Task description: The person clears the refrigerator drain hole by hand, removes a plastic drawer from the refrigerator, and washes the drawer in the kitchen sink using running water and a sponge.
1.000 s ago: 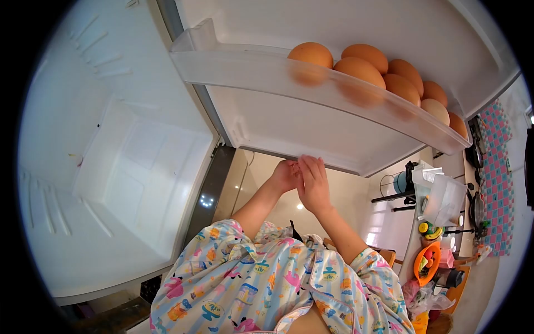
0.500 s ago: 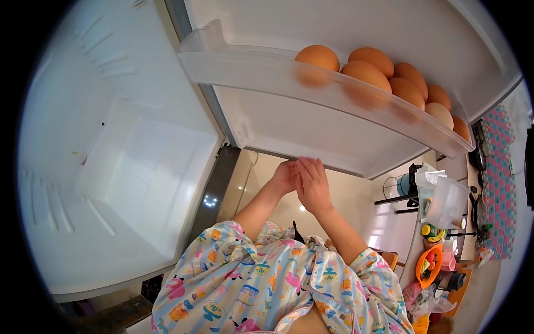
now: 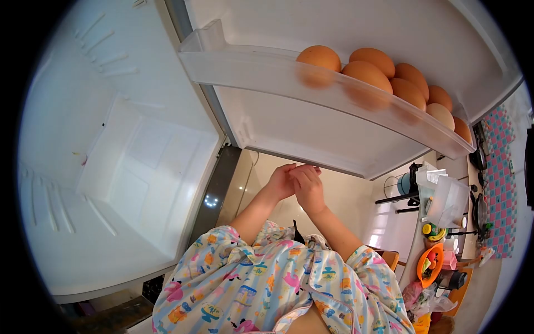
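My left hand point(image 3: 282, 181) and my right hand point(image 3: 309, 186) touch in front of me, below the fridge door. The left one is half open, with its fingers reaching partly behind the other hand. Bent loosely over them are the right fingers, slightly apart. No object shows between the hands, though the palms are mostly hidden. Above them, a clear door shelf point(image 3: 250, 69) holds several brown eggs point(image 3: 367, 78) toward its right end.
On the left is the open white fridge compartment point(image 3: 150, 172). A counter at the right bears an orange basket point(image 3: 421, 267) with vegetables, a clear plastic container point(image 3: 448, 201) and a dark-lidded jar point(image 3: 457, 280). Pink and blue tiles point(image 3: 500, 189) line the wall.
My hands have shifted slightly lower while staying together, and the right fingers have curled more. The view has turned a little, so the shelf and eggs appear slightly farther right.
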Tool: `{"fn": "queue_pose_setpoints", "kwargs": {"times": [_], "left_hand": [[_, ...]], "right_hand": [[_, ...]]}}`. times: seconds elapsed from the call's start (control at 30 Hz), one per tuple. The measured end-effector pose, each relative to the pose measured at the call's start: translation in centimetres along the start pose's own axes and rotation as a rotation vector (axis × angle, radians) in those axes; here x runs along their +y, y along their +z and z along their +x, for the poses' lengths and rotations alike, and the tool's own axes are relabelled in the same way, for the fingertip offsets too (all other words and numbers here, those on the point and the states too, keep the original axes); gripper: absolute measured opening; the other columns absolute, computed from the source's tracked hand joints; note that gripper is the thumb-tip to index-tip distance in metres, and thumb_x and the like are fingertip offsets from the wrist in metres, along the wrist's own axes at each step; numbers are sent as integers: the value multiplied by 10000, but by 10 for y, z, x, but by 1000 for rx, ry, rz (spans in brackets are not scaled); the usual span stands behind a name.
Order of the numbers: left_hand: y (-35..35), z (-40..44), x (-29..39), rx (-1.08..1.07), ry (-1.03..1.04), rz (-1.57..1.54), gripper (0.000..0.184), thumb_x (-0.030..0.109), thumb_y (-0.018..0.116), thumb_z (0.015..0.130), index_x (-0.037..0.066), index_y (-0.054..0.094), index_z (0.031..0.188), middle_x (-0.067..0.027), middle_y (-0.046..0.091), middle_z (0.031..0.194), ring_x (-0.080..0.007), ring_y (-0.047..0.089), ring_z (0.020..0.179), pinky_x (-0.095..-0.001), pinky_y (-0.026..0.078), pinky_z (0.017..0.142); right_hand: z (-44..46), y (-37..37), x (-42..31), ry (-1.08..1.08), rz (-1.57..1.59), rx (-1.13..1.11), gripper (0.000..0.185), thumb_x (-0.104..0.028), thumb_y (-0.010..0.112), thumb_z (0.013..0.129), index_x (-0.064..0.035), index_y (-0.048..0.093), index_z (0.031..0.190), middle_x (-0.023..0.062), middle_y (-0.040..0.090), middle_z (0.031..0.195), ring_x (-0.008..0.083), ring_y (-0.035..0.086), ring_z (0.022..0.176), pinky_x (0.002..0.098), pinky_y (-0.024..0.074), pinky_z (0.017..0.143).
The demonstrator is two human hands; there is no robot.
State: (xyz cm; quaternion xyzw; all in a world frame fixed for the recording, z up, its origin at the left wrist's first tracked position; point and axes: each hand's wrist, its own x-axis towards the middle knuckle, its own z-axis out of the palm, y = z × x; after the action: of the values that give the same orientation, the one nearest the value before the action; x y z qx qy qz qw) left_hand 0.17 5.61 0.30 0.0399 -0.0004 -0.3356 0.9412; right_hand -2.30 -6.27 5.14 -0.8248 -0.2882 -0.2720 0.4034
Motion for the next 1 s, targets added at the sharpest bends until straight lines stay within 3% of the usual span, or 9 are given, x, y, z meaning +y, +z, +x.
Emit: {"fn": "queue_pose_setpoints", "kwargs": {"times": [0.07, 0.2, 0.27, 0.47, 0.57, 0.67, 0.77, 0.9, 1.0], "left_hand": [[1, -5, 0, -21, 7, -20, 519, 165, 385, 900, -144, 377, 1317, -258, 398, 1408, -356, 325, 1363, -430, 240, 1152], [-4, -16, 9, 33, 95, 77, 437, 202, 352, 934, -78, 465, 1250, -186, 513, 1286, -274, 463, 1238, -397, 354, 1074], [-47, -12, 19, -17, 177, 154, 400, 209, 334, 969, -25, 467, 1264, -144, 509, 1293, -242, 463, 1238, -382, 372, 1058], [-16, -38, 35, 6, 372, 18, 341, 226, 331, 1008, 93, 421, 1310, -58, 479, 1327, -184, 478, 1209, -345, 405, 1019], [-2, -47, 44, 90, 386, -14, 324, 197, 326, 995, 65, 466, 1256, -77, 519, 1277, -183, 511, 1167, -335, 421, 1001], [-30, -51, 64, -130, 284, -19, 326, 153, 318, 973, 32, 500, 1215, -91, 568, 1208, -191, 551, 1116, -331, 439, 982], [-33, -52, 71, 181, 322, -12, 298, 122, 327, 947, 10, 532, 1132, -96, 609, 1108, -197, 587, 1043, -336, 465, 944], [-20, -48, 73, 276, 339, -50, 244, 128, 347, 946, 17, 532, 1060, -83, 616, 1040, -185, 600, 980, -326, 489, 892], [7, -55, 65, 368, 351, -65, 229, 131, 347, 945, 18, 532, 1020, -80, 620, 997, -180, 610, 938, -317, 498, 866]], "right_hand": [[0, 2, -2, 12, 11, -18, 183, 30, 690, 681, -19, 634, 848, 94, 634, 886, 288, 607, 829, 375, 500, 704], [8, 12, -12, 80, 95, -55, 149, 16, 678, 710, -20, 641, 850, 103, 628, 885, 294, 604, 834, 377, 498, 702], [30, 13, -20, -28, 48, -96, 157, -30, 671, 737, -27, 641, 891, 108, 629, 939, 297, 597, 896, 386, 495, 752], [74, 47, -30, -227, -158, -186, 322, -128, 649, 776, -20, 601, 1075, 135, 598, 1183, 302, 535, 1119, 414, 428, 948], [75, 56, -34, -255, -245, -249, 363, -109, 646, 775, -11, 579, 1118, 145, 577, 1227, 311, 509, 1155, 418, 418, 967], [66, 58, -34, -178, -172, -296, 371, -93, 637, 776, -7, 566, 1130, 151, 561, 1247, 318, 499, 1165, 427, 410, 974], [64, 54, -32, -112, -65, -348, 360, -87, 630, 772, -5, 565, 1116, 151, 566, 1231, 318, 504, 1150, 444, 405, 972], [81, 54, -40, -307, -163, -206, 343, -61, 634, 748, -6, 571, 1080, 145, 592, 1175, 322, 526, 1089, 452, 419, 935], [76, 58, -37, -332, -188, -268, 350, -81, 625, 723, -17, 569, 1063, 150, 591, 1165, 315, 526, 1085, 451, 401, 971]]}}
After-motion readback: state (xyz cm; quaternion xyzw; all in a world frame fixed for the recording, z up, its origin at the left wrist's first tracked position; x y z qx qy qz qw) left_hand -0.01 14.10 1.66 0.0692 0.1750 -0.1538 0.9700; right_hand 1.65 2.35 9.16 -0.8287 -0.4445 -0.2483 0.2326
